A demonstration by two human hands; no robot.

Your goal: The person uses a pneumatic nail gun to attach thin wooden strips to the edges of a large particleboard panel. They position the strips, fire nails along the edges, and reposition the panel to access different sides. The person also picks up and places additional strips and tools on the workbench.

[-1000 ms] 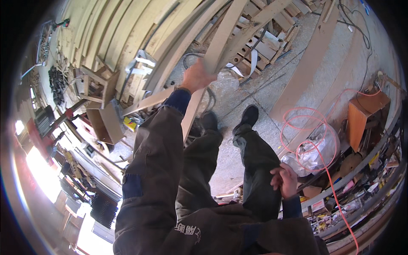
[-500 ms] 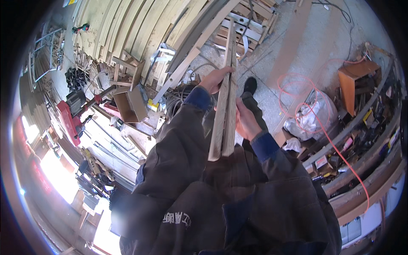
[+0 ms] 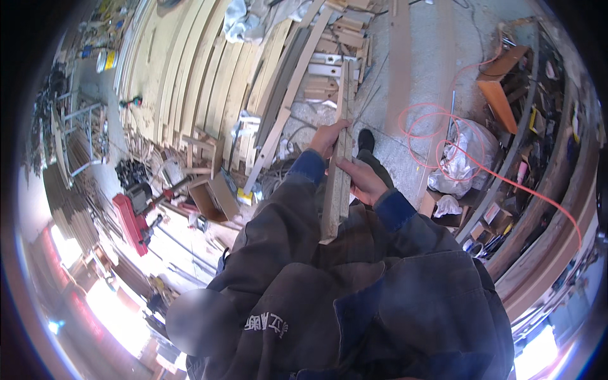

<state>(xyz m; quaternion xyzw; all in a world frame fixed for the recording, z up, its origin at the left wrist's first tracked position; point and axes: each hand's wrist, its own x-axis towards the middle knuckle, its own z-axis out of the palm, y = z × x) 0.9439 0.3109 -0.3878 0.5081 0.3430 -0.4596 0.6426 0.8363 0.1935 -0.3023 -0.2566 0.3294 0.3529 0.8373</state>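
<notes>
Two long, narrow wooden strips [image 3: 335, 197] lie against each other in front of my body, their near ends at my lap and their far ends pointing away over the floor. My left hand [image 3: 327, 138] is closed around their left side, about midway along. Nearer to me, my right hand [image 3: 365, 180] grips them from the right, its thumb laid across the top. The fingers beneath the wood are partly hidden. Beyond the hands, my dark shoe [image 3: 366, 140] rests on the concrete floor.
Long pale boards [image 3: 183, 76] are stacked at the far left. An open cardboard box [image 3: 213, 197] and a red machine [image 3: 130, 223] stand left. On the right are a coiled orange hose [image 3: 538, 191], a whitish plastic bag [image 3: 461, 171], an orange-brown box [image 3: 497, 104] and cluttered shelving.
The two strips have turned and come together; their near ends, side by side before, now overlap. My right hand has shifted its grip, with the thumb now over the top. The view has shifted.
</notes>
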